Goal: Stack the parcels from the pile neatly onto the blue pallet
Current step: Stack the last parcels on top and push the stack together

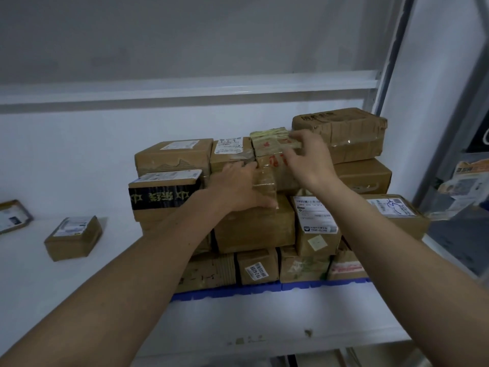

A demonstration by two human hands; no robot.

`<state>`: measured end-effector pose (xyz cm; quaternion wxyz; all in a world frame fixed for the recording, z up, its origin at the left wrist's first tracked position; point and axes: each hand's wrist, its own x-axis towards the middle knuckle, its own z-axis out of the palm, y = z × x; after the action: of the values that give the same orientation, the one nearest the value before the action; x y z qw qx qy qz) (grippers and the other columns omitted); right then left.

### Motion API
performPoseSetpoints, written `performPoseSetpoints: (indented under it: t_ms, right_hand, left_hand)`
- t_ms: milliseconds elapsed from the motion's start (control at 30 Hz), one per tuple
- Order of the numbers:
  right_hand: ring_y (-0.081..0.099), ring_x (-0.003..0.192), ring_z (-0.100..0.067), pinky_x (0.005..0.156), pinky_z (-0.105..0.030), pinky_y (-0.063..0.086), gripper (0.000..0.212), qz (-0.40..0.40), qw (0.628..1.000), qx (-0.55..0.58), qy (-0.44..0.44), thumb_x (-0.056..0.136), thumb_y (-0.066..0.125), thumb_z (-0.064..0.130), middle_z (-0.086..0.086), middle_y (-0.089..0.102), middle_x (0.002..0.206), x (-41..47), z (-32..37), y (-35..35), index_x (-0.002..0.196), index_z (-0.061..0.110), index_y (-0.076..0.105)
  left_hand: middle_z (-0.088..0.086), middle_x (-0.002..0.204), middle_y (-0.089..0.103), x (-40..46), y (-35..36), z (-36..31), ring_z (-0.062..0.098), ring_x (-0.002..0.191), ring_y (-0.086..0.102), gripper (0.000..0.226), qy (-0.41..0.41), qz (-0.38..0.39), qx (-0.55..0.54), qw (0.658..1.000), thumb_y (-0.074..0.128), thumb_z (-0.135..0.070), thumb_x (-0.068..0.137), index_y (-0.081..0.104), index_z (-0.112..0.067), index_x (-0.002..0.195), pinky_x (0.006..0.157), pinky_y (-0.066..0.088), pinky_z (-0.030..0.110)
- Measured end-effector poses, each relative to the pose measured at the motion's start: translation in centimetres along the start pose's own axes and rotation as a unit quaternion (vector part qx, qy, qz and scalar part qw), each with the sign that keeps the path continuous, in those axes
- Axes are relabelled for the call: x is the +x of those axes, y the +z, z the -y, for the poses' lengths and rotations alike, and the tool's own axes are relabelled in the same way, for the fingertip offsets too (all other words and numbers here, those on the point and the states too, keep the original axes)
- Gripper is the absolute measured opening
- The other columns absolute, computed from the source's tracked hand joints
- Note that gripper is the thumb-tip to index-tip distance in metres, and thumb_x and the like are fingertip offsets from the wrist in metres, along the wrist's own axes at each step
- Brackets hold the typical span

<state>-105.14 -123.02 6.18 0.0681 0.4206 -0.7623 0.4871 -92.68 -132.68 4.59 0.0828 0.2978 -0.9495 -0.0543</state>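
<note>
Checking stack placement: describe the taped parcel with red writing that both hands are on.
The taped parcel is a brown cardboard box wrapped in glossy clear tape, with red marks on its near face and a yellowish top. It sits level in the stack's upper tier, beside a labelled box. The left hand presses its near left corner; the right hand grips its right end.

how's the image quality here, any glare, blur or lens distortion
Head view: dim, flat light with a bluish cast; wide-angle bending curves the shelf rail and the frame post; small glare spots on the tape of the top right parcel; the right hand is slightly motion-softened; labels mostly unreadable.
</note>
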Motion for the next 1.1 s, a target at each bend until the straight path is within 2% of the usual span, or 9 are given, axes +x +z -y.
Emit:
performPoseSetpoints:
  t_ms: [67, 133, 233, 300, 367, 500, 633, 800, 1100]
  right_hand:
    - [0.056, 0.107, -0.017, 0.092, -0.036, 0.05, 0.029, 0.025, 0.996, -0.022, -0.087, 0.094, 0.052, 0.02, -0.004, 0.06, 0.119, -1.1, 2.1, 0.1, 0.122, 0.013, 0.057]
    - [0.059, 0.097, -0.017, 0.085, -0.035, 0.051, 0.023, 0.072, 0.983, -0.06, -0.16, 0.095, 0.049, 0.017, -0.003, 0.065, 0.109, -2.5, 4.6, 0.6, 0.113, 0.013, 0.063]
    - [0.058, 0.093, -0.023, 0.08, -0.039, 0.05, 0.024, 0.152, 0.954, -0.113, -0.233, 0.092, 0.044, 0.009, -0.007, 0.066, 0.101, -4.9, 8.0, 2.7, 0.102, 0.011, 0.066]
    - [0.057, 0.089, -0.021, 0.075, -0.034, 0.048, 0.022, 0.204, 0.935, -0.134, -0.259, 0.091, 0.043, 0.007, -0.006, 0.064, 0.1, -6.4, 9.5, 4.5, 0.098, 0.012, 0.063]
    - [0.055, 0.09, -0.019, 0.072, -0.029, 0.043, 0.021, 0.26, 0.909, -0.155, -0.288, 0.093, 0.042, 0.007, -0.006, 0.061, 0.103, -8.0, 10.7, 6.6, 0.1, 0.012, 0.061]
    - [0.056, 0.104, -0.023, 0.085, -0.031, 0.045, 0.019, 0.332, 0.865, -0.148, -0.346, 0.094, 0.046, 0.012, -0.008, 0.059, 0.109, -11.3, 11.6, 11.7, 0.105, 0.011, 0.062]
    - [0.046, 0.118, -0.024, 0.095, -0.035, 0.04, 0.037, 0.399, 0.835, -0.151, -0.347, 0.093, 0.05, 0.026, -0.007, 0.048, 0.127, -13.7, 12.1, 15.8, 0.129, 0.017, 0.049]
    - [0.028, 0.133, -0.028, 0.107, -0.043, 0.031, 0.059, 0.462, 0.798, -0.192, -0.337, 0.092, 0.051, 0.04, -0.006, 0.028, 0.147, -16.5, 14.7, 19.9, 0.144, 0.022, 0.029]
    - [0.025, 0.136, -0.031, 0.109, -0.045, 0.03, 0.062, 0.496, 0.779, -0.201, -0.327, 0.092, 0.053, 0.04, -0.008, 0.029, 0.15, -21.4, 23.5, 28.1, 0.144, 0.017, 0.03]
  left_hand:
    - [0.002, 0.134, 0.053, -1.5, -0.9, 0.2, 0.021, 0.12, 0.049, 0.076, 0.009, -0.08, -0.061, 0.995, 0.067, -0.062, 0.074, 0.045, -0.026, 0.137, 0.087, 0.044, 0.034]
    - [-0.001, 0.115, 0.063, -3.5, -1.9, 1.0, 0.019, 0.103, 0.058, 0.048, 0.009, -0.157, -0.029, 0.987, 0.065, -0.048, 0.082, 0.057, -0.028, 0.125, 0.073, 0.042, 0.029]
    - [0.003, 0.102, 0.065, -7.5, -2.6, 3.1, 0.023, 0.09, 0.06, 0.026, -0.049, -0.204, 0.03, 0.977, 0.061, -0.03, 0.087, 0.063, -0.023, 0.112, 0.068, 0.043, 0.032]
    - [0.007, 0.1, 0.064, -10.4, -2.3, 4.9, 0.026, 0.084, 0.058, 0.015, -0.116, -0.194, 0.085, 0.97, 0.058, -0.021, 0.087, 0.064, -0.017, 0.1, 0.065, 0.037, 0.032]
    - [0.009, 0.103, 0.063, -13.4, -1.5, 7.0, 0.028, 0.09, 0.06, 0.016, -0.176, -0.17, 0.125, 0.961, 0.055, -0.012, 0.087, 0.062, -0.015, 0.101, 0.065, 0.036, 0.033]
    - [0.009, 0.11, 0.061, -19.5, 0.6, 11.7, 0.028, 0.1, 0.059, 0.025, -0.266, -0.124, 0.151, 0.944, 0.049, -0.006, 0.089, 0.063, -0.016, 0.107, 0.064, 0.037, 0.027]
    - [0.004, 0.114, 0.06, -24.2, 1.6, 15.5, 0.027, 0.103, 0.059, 0.025, -0.334, -0.097, 0.116, 0.93, 0.054, -0.027, 0.093, 0.059, -0.017, 0.115, 0.072, 0.038, 0.028]
    - [0.002, 0.118, 0.059, -27.9, 1.6, 19.8, 0.023, 0.109, 0.057, 0.032, -0.372, -0.073, 0.099, 0.92, 0.055, -0.04, 0.092, 0.06, -0.019, 0.116, 0.076, 0.037, 0.027]
    - [0.003, 0.121, 0.056, -35.0, -0.2, 30.1, 0.023, 0.11, 0.055, 0.039, -0.403, -0.039, 0.087, 0.91, 0.056, -0.045, 0.09, 0.058, -0.021, 0.12, 0.077, 0.039, 0.029]
